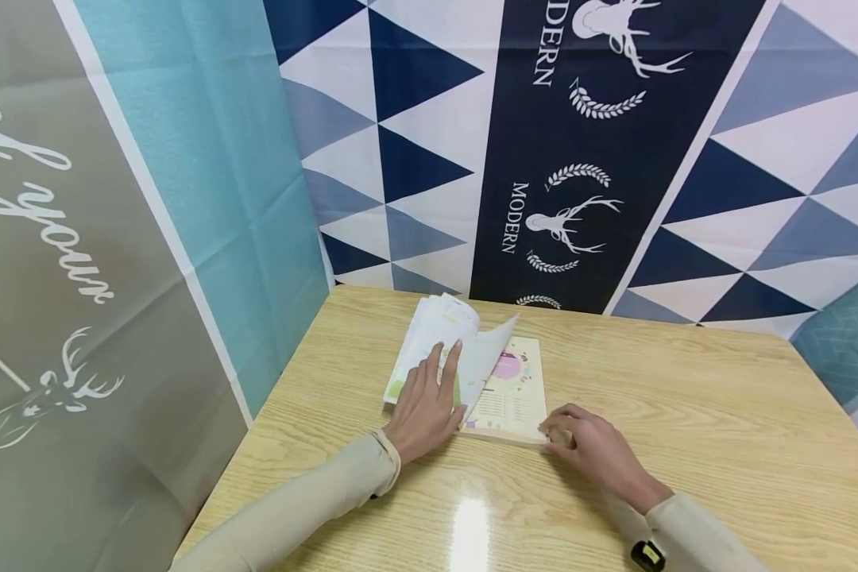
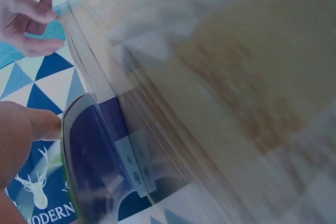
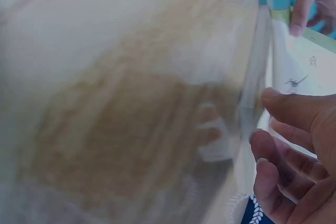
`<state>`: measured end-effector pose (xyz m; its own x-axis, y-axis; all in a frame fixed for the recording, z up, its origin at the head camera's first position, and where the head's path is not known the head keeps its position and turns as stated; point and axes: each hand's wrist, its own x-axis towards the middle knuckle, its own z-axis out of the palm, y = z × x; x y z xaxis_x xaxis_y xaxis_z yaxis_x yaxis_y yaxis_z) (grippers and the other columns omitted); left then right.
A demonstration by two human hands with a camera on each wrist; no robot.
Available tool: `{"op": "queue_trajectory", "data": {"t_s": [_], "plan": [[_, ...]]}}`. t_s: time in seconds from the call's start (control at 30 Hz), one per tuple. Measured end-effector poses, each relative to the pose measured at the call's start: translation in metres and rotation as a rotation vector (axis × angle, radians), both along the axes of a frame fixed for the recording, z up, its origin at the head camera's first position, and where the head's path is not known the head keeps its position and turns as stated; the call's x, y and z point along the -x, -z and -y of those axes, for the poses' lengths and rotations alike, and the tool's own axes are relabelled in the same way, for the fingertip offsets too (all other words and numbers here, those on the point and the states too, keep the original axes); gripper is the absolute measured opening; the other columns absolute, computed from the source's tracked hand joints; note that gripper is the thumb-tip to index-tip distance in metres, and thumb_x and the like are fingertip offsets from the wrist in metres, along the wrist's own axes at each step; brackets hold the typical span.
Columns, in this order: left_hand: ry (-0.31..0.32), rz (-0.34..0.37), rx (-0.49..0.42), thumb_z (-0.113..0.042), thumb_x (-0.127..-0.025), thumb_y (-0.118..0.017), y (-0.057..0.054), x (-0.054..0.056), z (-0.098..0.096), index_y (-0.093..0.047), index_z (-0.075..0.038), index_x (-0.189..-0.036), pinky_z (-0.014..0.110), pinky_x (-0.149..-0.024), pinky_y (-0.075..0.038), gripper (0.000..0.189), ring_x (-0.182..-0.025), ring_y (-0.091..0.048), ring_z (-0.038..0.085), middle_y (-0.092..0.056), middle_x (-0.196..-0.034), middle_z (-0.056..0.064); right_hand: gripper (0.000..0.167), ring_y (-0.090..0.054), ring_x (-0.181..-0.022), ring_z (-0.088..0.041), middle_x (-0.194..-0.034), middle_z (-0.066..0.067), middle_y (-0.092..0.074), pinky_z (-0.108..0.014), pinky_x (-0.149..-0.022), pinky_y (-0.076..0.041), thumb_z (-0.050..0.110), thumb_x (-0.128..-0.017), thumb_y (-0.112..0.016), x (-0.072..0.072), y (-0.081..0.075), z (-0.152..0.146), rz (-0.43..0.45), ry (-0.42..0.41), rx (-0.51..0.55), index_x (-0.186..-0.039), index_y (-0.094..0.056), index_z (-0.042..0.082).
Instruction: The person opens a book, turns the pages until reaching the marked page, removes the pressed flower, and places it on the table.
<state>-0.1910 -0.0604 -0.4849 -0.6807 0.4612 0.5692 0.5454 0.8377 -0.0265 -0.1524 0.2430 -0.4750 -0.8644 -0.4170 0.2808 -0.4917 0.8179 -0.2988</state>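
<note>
An open book point(image 1: 522, 401) lies on the wooden table, with a printed, colourful right-hand page. My left hand point(image 1: 425, 401) rests on the left-hand pages with its fingers stretched out. Under it the leaves fan up, and one white leaf point(image 1: 492, 349) stands bent across the middle. In the left wrist view, the thumb touches a curved, dark blue-looking page edge point(image 2: 89, 145). My right hand point(image 1: 597, 449) holds the book's lower right corner, thumb and fingers bent around the edge. Up close in the right wrist view, the thumb point(image 3: 291, 108) sits right at the page edge.
The light wooden table point(image 1: 686, 381) reaches out on both sides of the book. Patterned cloth point(image 1: 429, 159) with triangles and deer heads hangs behind it, and a grey and teal cloth point(image 1: 207, 159) hangs at the left. A glare spot shines near the front.
</note>
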Motion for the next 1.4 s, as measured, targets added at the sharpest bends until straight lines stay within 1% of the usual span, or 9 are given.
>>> {"op": "queue_trajectory", "data": {"t_s": [0.13, 0.27, 0.37, 0.6, 0.77, 0.93, 1.1, 1.27, 1.4], "plan": [[0.003, -0.005, 0.008, -0.037, -0.086, -0.078, -0.003, 0.001, 0.002, -0.032, -0.01, -0.16, 0.051, -0.111, -0.034, 0.092, -0.141, -0.033, 0.041, -0.023, -0.16, 0.029, 0.018, -0.063, -0.079, -0.009, -0.107, 0.001, -0.07, -0.029, -0.065, -0.051, 0.018, -0.081, -0.088, -0.001, 0.005, -0.002, -0.032, -0.02, -0.034, -0.097, -0.08, 0.016], [0.024, 0.009, 0.1, -0.034, -0.089, -0.075, -0.006, 0.0, 0.003, -0.066, -0.017, -0.135, 0.053, -0.112, -0.032, 0.049, -0.144, -0.033, 0.039, -0.043, -0.153, 0.02, 0.013, -0.066, -0.08, -0.007, -0.1, 0.006, -0.071, -0.03, -0.066, -0.054, 0.012, -0.082, -0.087, -0.002, 0.005, -0.001, -0.086, -0.055, -0.03, -0.093, -0.082, 0.017], [0.064, 0.045, 0.16, -0.028, -0.094, -0.071, -0.006, -0.001, 0.002, -0.074, -0.017, -0.12, 0.048, -0.108, -0.04, 0.029, -0.136, -0.045, 0.033, -0.058, -0.139, 0.012, 0.014, -0.068, -0.08, -0.006, -0.094, 0.01, -0.072, -0.031, -0.066, -0.056, 0.009, -0.081, -0.086, -0.003, 0.005, 0.0, -0.141, -0.09, -0.031, -0.09, -0.082, 0.018], [0.096, 0.136, 0.181, -0.015, -0.096, -0.063, -0.003, -0.003, 0.0, -0.075, -0.015, -0.117, 0.039, -0.094, -0.051, 0.024, -0.115, -0.058, 0.023, -0.067, -0.122, 0.005, 0.015, -0.067, -0.074, -0.005, -0.092, 0.008, -0.072, -0.028, -0.059, -0.054, 0.01, -0.078, -0.089, -0.002, 0.006, 0.001, -0.271, -0.122, -0.018, -0.086, -0.079, 0.018], [0.082, 0.127, 0.202, -0.016, -0.096, -0.062, -0.004, -0.004, 0.001, -0.074, -0.019, -0.121, 0.036, -0.083, -0.053, 0.028, -0.103, -0.06, 0.023, -0.067, -0.115, 0.006, 0.018, -0.059, -0.067, 0.003, -0.091, 0.008, -0.072, -0.022, -0.054, -0.047, 0.01, -0.074, -0.091, -0.001, 0.005, 0.002, -0.286, -0.104, 0.022, -0.084, -0.079, 0.018], [0.042, 0.111, 0.225, -0.026, -0.099, -0.059, -0.004, -0.005, 0.001, -0.075, -0.022, -0.119, 0.034, -0.069, -0.051, 0.026, -0.087, -0.059, 0.023, -0.066, -0.101, 0.006, 0.018, -0.056, -0.067, 0.005, -0.09, 0.011, -0.073, -0.021, -0.054, -0.046, 0.011, -0.074, -0.092, -0.001, 0.005, 0.001, -0.251, -0.066, 0.047, -0.083, -0.08, 0.021], [0.055, 0.081, 0.188, -0.036, -0.099, -0.062, -0.002, -0.004, 0.001, -0.076, -0.018, -0.106, 0.034, -0.062, -0.049, 0.023, -0.084, -0.056, 0.024, -0.063, -0.096, 0.007, 0.017, -0.053, -0.064, 0.008, -0.089, 0.012, -0.074, -0.021, -0.055, -0.047, 0.011, -0.077, -0.09, -0.001, 0.002, -0.001, -0.197, -0.052, 0.093, -0.084, -0.08, 0.022], [0.05, 0.057, 0.197, -0.057, -0.096, -0.062, -0.001, -0.005, -0.003, -0.074, -0.016, -0.1, 0.035, -0.067, -0.05, 0.043, -0.089, -0.056, 0.024, -0.063, -0.103, 0.008, 0.014, -0.047, -0.06, 0.01, -0.092, 0.011, -0.073, -0.019, -0.053, -0.043, 0.012, -0.081, -0.087, 0.0, -0.004, 0.0, -0.191, -0.073, 0.131, -0.087, -0.08, 0.023], [0.057, 0.034, 0.208, -0.071, -0.091, -0.06, -0.001, -0.006, -0.007, -0.071, -0.018, -0.09, 0.033, -0.064, -0.046, 0.054, -0.083, -0.052, 0.022, -0.058, -0.095, 0.005, 0.015, -0.044, -0.058, 0.01, -0.094, 0.009, -0.073, -0.017, -0.051, -0.04, 0.012, -0.082, -0.086, 0.0, -0.009, 0.003, -0.212, -0.086, 0.151, -0.089, -0.079, 0.022]]}}
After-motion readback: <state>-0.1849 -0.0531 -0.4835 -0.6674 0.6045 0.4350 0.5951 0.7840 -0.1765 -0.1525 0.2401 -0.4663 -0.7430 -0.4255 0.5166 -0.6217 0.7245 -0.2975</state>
